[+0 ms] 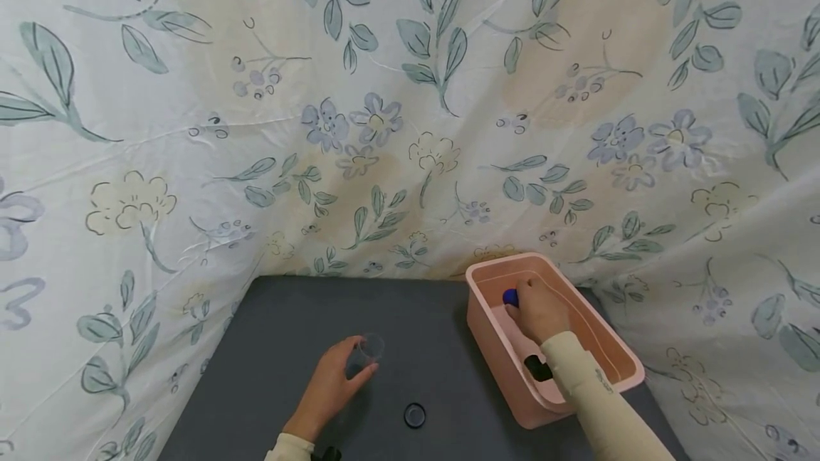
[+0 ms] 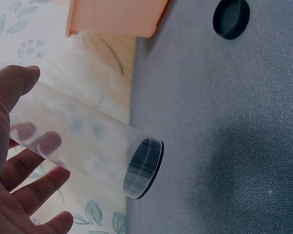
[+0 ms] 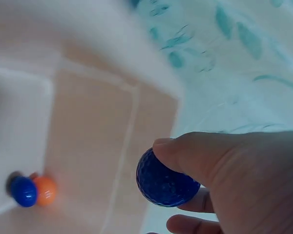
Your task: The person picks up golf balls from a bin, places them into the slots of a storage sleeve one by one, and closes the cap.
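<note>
Bin [image 3: 88, 126] in rt wrist view w/ orange ball [image 3: 45, 190], unseen from head

Both hands are bare, with no gloves, rings or watch showing. The right arm [image 1: 592, 390] wears a long, close-fitting cream sleeve reaching the wrist, with a small dark marking near the forearm. A matching cream cuff [image 1: 290, 447] edges the left wrist.
</note>
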A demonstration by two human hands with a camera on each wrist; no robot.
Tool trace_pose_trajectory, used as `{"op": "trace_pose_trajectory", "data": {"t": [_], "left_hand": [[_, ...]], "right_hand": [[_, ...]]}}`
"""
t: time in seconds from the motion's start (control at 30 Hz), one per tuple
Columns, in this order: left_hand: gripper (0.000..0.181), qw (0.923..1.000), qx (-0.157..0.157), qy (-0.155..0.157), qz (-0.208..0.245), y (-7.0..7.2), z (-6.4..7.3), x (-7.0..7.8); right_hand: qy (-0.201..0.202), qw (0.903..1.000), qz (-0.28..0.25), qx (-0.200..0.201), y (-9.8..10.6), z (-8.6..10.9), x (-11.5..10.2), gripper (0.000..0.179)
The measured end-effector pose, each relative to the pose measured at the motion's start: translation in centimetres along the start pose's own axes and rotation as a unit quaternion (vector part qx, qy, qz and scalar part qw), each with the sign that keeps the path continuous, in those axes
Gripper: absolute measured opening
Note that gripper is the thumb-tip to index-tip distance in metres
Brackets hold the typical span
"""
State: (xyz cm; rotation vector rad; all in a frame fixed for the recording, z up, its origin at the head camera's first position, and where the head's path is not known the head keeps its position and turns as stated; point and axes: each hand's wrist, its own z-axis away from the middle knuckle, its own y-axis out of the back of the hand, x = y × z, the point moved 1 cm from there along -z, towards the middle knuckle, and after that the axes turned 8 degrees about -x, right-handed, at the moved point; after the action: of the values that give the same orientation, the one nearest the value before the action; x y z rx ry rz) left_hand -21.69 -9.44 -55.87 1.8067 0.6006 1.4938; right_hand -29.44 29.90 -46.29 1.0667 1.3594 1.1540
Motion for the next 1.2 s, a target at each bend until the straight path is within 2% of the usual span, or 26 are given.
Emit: {"op": "trace_pose_trajectory", "data": {"t": [0.1, 0.23, 0.33, 0.97, 1.13, 1.2], "left_hand": [[0.056, 1.0, 0.002, -0.006, 0.001, 0.1, 0.0, 0.0], [0.055, 0.9999, 0.006, -0.015, 0.001, 0.1, 0.1, 0.1], [0.054, 0.9998, 0.009, -0.018, -0.002, 0.1, 0.1, 0.3], [0.054, 0.9995, 0.016, -0.024, -0.013, 0.2, 0.2, 0.9], [0.054, 0.9995, 0.017, -0.022, -0.017, 0.3, 0.1, 1.0], [0.054, 0.9994, 0.02, -0.024, -0.018, 0.3, 0.0, 1.0]], "right_hand": [[0.02, 0.9991, -0.013, 0.037, 1.1, 0.8, -1.5, 0.045], [0.059, 0.9927, -0.03, 0.101, 1.9, 1.7, -3.3, 0.047], [0.083, 0.9876, -0.041, 0.126, 1.9, 2.2, -4.4, 0.046], [0.102, 0.9771, -0.14, 0.124, -1.7, 3.7, -10.0, 0.048], [0.11, 0.9695, -0.183, 0.121, -2.0, 4.0, -11.3, 0.046], [0.119, 0.9674, -0.185, 0.127, -2.1, 4.2, -11.8, 0.045]]}}
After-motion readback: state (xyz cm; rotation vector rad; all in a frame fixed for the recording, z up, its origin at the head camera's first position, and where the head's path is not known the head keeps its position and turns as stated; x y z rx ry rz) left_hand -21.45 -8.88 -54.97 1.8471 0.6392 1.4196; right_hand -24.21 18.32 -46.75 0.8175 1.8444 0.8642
